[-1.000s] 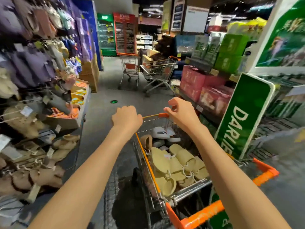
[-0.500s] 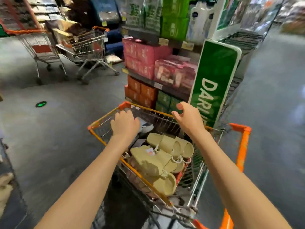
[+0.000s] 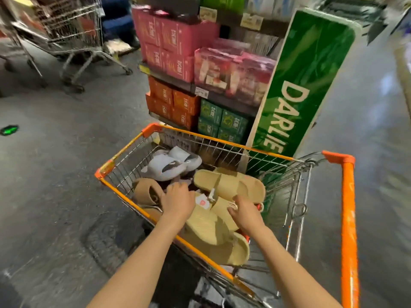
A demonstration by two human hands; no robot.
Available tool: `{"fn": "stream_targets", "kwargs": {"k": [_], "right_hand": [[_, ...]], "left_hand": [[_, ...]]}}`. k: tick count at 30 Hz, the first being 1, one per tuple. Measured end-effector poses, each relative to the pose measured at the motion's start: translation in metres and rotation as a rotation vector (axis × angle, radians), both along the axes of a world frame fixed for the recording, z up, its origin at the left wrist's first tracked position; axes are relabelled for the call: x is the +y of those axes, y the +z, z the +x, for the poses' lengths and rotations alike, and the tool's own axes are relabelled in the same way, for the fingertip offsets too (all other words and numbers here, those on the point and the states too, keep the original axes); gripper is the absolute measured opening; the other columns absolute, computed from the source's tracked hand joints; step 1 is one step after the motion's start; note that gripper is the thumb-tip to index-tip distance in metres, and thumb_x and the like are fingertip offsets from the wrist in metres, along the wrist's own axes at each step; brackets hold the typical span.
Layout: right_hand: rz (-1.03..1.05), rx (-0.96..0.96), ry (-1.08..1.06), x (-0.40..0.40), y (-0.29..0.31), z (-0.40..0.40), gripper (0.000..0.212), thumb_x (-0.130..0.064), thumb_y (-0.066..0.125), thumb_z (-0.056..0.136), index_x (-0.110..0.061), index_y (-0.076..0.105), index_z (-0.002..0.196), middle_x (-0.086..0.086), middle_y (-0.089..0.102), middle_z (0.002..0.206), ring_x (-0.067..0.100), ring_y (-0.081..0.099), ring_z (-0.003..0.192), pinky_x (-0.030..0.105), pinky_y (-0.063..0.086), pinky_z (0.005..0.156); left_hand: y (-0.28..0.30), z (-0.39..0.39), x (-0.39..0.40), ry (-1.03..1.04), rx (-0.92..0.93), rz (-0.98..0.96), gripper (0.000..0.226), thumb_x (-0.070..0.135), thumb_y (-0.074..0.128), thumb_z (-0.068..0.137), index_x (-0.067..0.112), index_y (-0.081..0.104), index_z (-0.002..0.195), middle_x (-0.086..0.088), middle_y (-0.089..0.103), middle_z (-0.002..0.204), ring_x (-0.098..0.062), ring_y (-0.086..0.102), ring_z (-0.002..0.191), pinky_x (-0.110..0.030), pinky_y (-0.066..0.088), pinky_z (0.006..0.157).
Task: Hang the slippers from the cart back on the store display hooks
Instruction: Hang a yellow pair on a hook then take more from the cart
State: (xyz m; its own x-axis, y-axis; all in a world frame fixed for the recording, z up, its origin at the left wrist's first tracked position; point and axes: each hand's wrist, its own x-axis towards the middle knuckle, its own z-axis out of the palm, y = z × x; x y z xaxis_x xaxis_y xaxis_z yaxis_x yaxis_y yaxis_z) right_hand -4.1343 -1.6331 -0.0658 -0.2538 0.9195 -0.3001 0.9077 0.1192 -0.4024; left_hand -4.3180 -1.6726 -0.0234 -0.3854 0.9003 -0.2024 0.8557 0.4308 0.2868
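An orange-rimmed wire cart (image 3: 124, 150) stands in front of me with several slippers in its basket. A white pair (image 3: 169, 165) lies at the far end, a brown slipper (image 3: 144, 190) leans on the left wall, and pale yellow pairs (image 3: 229, 183) fill the near half, one with a red-and-white tag. My left hand (image 3: 178, 202) lies palm down on the pile beside the brown slipper, fingers curled. My right hand (image 3: 244, 213) pinches the edge of a yellow slipper (image 3: 211, 227). The display hooks are out of view.
Just beyond the cart is a shelf end stacked with pink boxes (image 3: 178, 41), orange boxes (image 3: 173, 103) and green boxes (image 3: 222, 123), with a green DARLIE sign (image 3: 295, 85) leaning beside it. Two metal carts (image 3: 66, 36) stand at the back left. Grey floor lies on the left.
The view has swung right and down, away from the slipper wall. Both hands have dropped from the cart's rim into the basket onto the slippers.
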Motion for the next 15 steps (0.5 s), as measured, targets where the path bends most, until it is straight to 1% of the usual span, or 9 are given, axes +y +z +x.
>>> {"fn": "stream_targets", "kwargs": {"k": [2,3,4,6,7,10,13,15], "right_hand": [[-0.104,-0.075,0.028,-0.004,-0.014,-0.004,0.041,-0.03,0.053,0.089,-0.012,0.047,0.125,0.011,0.059,0.123,0.029,0.056,0.111,0.041,0.046,0.093],[-0.173,-0.12,0.055,-0.006,-0.018,-0.005,0.043,-0.026,0.053,0.088,-0.012,0.045,0.128,0.011,0.058,0.124,0.029,0.055,0.113,0.042,0.044,0.095],[-0.258,-0.158,0.07,-0.007,-0.022,-0.006,0.046,-0.021,0.052,0.087,-0.012,0.043,0.131,0.012,0.056,0.126,0.029,0.054,0.113,0.041,0.044,0.096],[-0.418,-0.187,0.065,-0.014,-0.029,-0.007,0.047,-0.014,0.048,0.086,-0.011,0.04,0.133,0.015,0.053,0.129,0.031,0.054,0.114,0.039,0.047,0.093],[-0.448,-0.206,0.06,-0.017,-0.033,-0.006,0.045,-0.012,0.047,0.087,-0.01,0.04,0.131,0.015,0.051,0.13,0.031,0.052,0.116,0.039,0.046,0.092],[-0.442,-0.243,0.014,-0.028,-0.041,-0.003,0.037,-0.015,0.045,0.089,-0.011,0.046,0.125,0.013,0.054,0.127,0.03,0.052,0.115,0.039,0.046,0.09],[-0.368,-0.224,-0.084,-0.034,-0.051,0.0,0.029,-0.016,0.045,0.088,-0.014,0.057,0.114,0.012,0.06,0.118,0.031,0.057,0.106,0.038,0.048,0.084],[-0.327,-0.202,-0.136,-0.038,-0.053,0.002,0.027,-0.017,0.043,0.089,-0.011,0.062,0.107,0.013,0.062,0.114,0.032,0.057,0.104,0.036,0.048,0.082]], "left_hand": [[-0.015,-0.005,-0.002,-0.054,-0.01,-0.086,0.033,0.024,0.039,0.096,0.013,0.05,0.125,-0.008,0.052,0.129,-0.029,0.043,0.123,-0.045,0.038,0.098],[-0.023,-0.008,-0.002,-0.108,-0.019,-0.15,0.038,0.021,0.04,0.095,0.015,0.045,0.132,-0.008,0.048,0.133,-0.029,0.04,0.126,-0.045,0.037,0.1],[-0.032,-0.01,-0.001,-0.18,-0.034,-0.216,0.046,0.02,0.043,0.093,0.018,0.038,0.138,-0.008,0.044,0.137,-0.029,0.037,0.129,-0.044,0.036,0.101],[-0.048,-0.009,0.0,-0.386,-0.045,-0.33,0.061,0.021,0.05,0.088,0.026,0.027,0.144,-0.006,0.037,0.144,-0.03,0.032,0.132,-0.045,0.033,0.105],[-0.054,-0.007,0.001,-0.488,-0.034,-0.366,0.066,0.024,0.054,0.087,0.029,0.024,0.145,-0.006,0.033,0.146,-0.031,0.03,0.133,-0.046,0.032,0.106],[-0.068,0.004,0.004,-0.721,-0.015,-0.48,0.073,0.029,0.057,0.086,0.033,0.018,0.147,-0.006,0.019,0.152,-0.032,0.019,0.138,-0.051,0.023,0.11],[-0.075,0.013,0.009,-0.882,-0.022,-0.558,0.073,0.026,0.053,0.089,0.035,0.012,0.149,-0.004,0.007,0.157,-0.031,0.005,0.144,-0.054,0.011,0.114],[-0.079,0.018,0.014,-0.96,-0.046,-0.631,0.076,0.025,0.054,0.089,0.036,0.008,0.149,-0.003,-0.001,0.159,-0.029,-0.001,0.145,-0.054,0.006,0.115]]}}
